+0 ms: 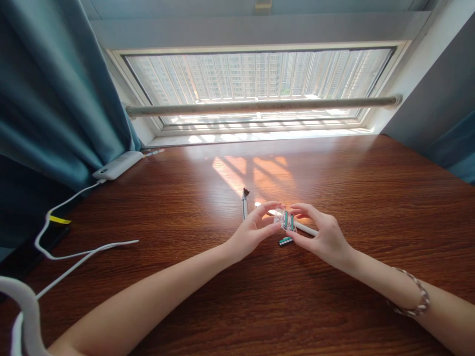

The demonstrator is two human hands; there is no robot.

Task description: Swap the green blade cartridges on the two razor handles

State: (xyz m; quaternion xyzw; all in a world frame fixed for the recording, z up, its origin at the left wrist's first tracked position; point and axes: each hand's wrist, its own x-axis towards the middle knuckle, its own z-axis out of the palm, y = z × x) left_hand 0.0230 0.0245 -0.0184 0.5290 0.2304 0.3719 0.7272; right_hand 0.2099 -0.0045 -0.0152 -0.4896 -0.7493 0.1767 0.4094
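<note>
Between my two hands is a clear plastic razor-blade case (285,219) with green-striped razor cartridges in it. My left hand (256,230) pinches its left end between thumb and fingers. At the right end, the fingers and thumb of my right hand (321,235) close on the same case. A loose razor cartridge (285,241) with a green strip lies on the table just below the case. Beyond my left hand lies a silver-and-white razor handle (245,203) with a dark tip. A white stick-like piece (305,228) passes behind the case, partly hidden by my hands.
The brown wooden table (178,306) reaches to the window sill. At its left edge are a white power strip (118,165), a white cable (89,253) and a blue curtain (63,89). A white curved tube (27,301) stands at the lower left. A rail (260,106) crosses the window.
</note>
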